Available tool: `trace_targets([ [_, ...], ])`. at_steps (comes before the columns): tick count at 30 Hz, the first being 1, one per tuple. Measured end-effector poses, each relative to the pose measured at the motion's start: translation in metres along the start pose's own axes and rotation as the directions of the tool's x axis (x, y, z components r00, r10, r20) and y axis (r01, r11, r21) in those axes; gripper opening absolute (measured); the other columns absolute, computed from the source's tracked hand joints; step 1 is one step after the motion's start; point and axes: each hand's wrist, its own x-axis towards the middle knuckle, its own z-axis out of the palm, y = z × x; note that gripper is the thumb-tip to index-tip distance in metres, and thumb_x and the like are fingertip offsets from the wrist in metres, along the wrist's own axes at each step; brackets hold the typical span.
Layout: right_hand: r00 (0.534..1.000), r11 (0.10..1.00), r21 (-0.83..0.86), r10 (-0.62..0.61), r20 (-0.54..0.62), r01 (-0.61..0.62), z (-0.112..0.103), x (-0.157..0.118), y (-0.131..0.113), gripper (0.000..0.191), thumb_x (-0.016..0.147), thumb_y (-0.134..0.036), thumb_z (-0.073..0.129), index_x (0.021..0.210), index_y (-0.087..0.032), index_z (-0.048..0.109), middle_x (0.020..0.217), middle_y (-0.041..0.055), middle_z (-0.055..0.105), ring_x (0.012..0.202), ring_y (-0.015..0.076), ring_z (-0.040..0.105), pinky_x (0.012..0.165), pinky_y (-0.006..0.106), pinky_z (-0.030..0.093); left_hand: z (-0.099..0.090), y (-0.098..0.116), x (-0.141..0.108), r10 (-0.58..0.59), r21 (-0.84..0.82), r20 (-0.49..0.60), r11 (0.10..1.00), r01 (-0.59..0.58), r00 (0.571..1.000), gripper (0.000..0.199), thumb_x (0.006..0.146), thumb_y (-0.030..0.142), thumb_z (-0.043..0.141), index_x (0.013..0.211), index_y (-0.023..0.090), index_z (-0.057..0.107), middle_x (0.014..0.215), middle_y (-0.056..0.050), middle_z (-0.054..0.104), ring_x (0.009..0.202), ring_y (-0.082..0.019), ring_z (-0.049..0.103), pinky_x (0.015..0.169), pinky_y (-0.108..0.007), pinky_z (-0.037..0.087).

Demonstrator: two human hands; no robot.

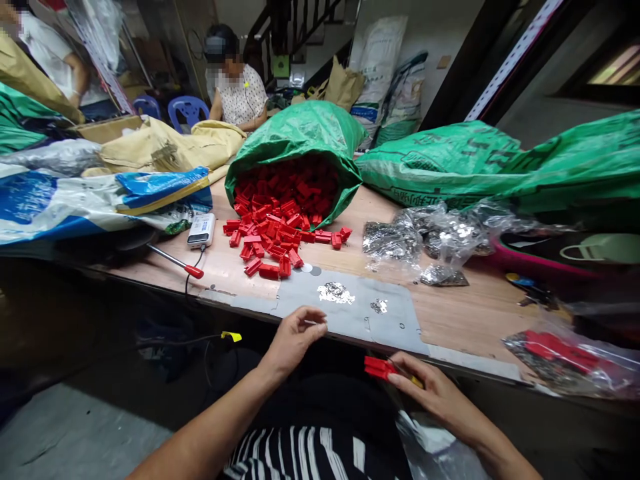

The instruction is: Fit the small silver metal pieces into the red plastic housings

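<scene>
In my right hand (425, 387), held between thumb and fingers just off the table's front edge, is a red plastic part (379, 368). Something small and yellow shows under those fingers, too covered to name. My left hand (297, 335) hovers at the front edge of a grey mat (395, 327), its thumb and fingertips drawn together. Whatever they may pinch is too small to make out. On the mat lie a larger pile of small shiny metal pieces (336, 292) and a smaller pile (379, 306). Behind it, loose red parts (273, 243) spill from a green woven sack (300, 130).
Plastic bags of metal pieces (393, 241) lie right of the sack. Another bag (575, 360) sits at the right front. A white power bank (201, 231) and a red-tipped lever (193, 270) are at left. Two people sit beyond the table.
</scene>
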Motion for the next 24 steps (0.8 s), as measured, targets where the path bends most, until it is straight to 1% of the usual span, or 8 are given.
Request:
trace_targets([
  [2,0.998,0.987,-0.148,0.063,-0.031,-0.067,-0.008,-0.009,0.028,0.030,0.087,-0.050,0.049,0.088,-0.023,0.062,0.083,0.0027,0.068,0.077,0.0219,0.062,0.070,0.029,0.047,-0.018,0.007,0.013,0.243,0.293,-0.109,0.934,-0.203,0.964,0.020,0.082,0.024,0.059,0.101,0.019,0.062,0.097,-0.007,0.067,0.092,-0.020,0.062,0.087,-0.036,0.048],
  [4,0.986,0.953,-0.264,0.119,-0.116,-0.146,-0.011,-0.014,0.061,0.028,0.083,-0.049,0.051,0.090,-0.025,0.063,0.088,0.0056,0.071,0.082,0.0263,0.065,0.073,0.033,0.048,-0.034,0.012,0.026,0.489,0.621,-0.182,0.730,-0.286,0.853,0.031,0.084,0.018,0.054,0.114,0.019,0.059,0.116,-0.011,0.062,0.110,-0.025,0.056,0.098,-0.042,0.041],
  [6,0.957,0.898,-0.363,0.172,-0.234,-0.250,-0.010,-0.017,0.091,0.026,0.078,-0.046,0.054,0.091,-0.026,0.065,0.095,0.0097,0.072,0.088,0.0311,0.066,0.074,0.036,0.049,-0.046,0.013,0.038,0.592,0.806,-0.205,0.554,-0.209,0.780,0.040,0.083,0.013,0.050,0.123,0.016,0.054,0.125,-0.015,0.057,0.122,-0.029,0.047,0.105,-0.047,0.034],
  [9,0.942,0.859,-0.412,0.207,-0.263,-0.304,-0.005,-0.017,0.113,0.026,0.078,-0.043,0.050,0.087,-0.024,0.065,0.091,0.0126,0.073,0.086,0.0330,0.068,0.071,0.039,0.049,-0.056,0.008,0.052,0.586,0.912,-0.217,0.407,-0.051,0.781,0.050,0.082,0.009,0.048,0.131,0.012,0.048,0.135,-0.018,0.050,0.134,-0.033,0.035,0.108,-0.051,0.030],
  [13,0.954,0.919,-0.305,0.182,-0.238,-0.251,-0.002,-0.013,0.085,0.031,0.078,-0.046,0.051,0.093,-0.024,0.066,0.091,0.0099,0.073,0.086,0.0301,0.068,0.072,0.035,0.050,-0.064,0.003,0.063,0.520,0.967,-0.210,0.235,0.097,0.828,0.052,0.081,0.010,0.048,0.133,0.007,0.046,0.138,-0.020,0.048,0.137,-0.036,0.029,0.107,-0.051,0.029],
  [19,0.998,0.996,-0.073,0.057,0.039,-0.054,-0.010,-0.001,0.003,0.033,0.088,-0.048,0.046,0.091,-0.020,0.063,0.078,0.0014,0.067,0.070,0.0171,0.061,0.065,0.026,0.046,-0.071,0.007,0.065,0.520,0.991,-0.134,0.060,0.121,0.843,0.035,0.080,0.019,0.056,0.114,0.011,0.061,0.111,-0.017,0.062,0.124,-0.035,0.042,0.103,-0.046,0.033],
  [21,1.000,0.999,-0.053,0.008,0.007,-0.007,-0.016,0.007,-0.010,0.033,0.089,-0.048,0.047,0.093,-0.019,0.063,0.078,0.0017,0.066,0.072,0.0171,0.060,0.066,0.026,0.046,-0.070,0.008,0.061,0.515,0.991,-0.130,0.051,0.121,0.847,0.024,0.081,0.020,0.055,0.102,0.015,0.065,0.104,-0.015,0.063,0.116,-0.033,0.047,0.098,-0.044,0.037],
  [24,0.978,0.985,-0.166,-0.076,-0.193,0.044,-0.026,0.025,-0.015,0.029,0.088,-0.044,0.048,0.094,-0.019,0.062,0.086,0.0042,0.067,0.081,0.0197,0.061,0.072,0.029,0.045,-0.064,0.011,0.053,0.503,0.987,-0.163,0.079,0.142,0.849,0.017,0.081,0.015,0.052,0.092,0.017,0.064,0.098,-0.013,0.063,0.105,-0.031,0.052,0.089,-0.043,0.040],
])
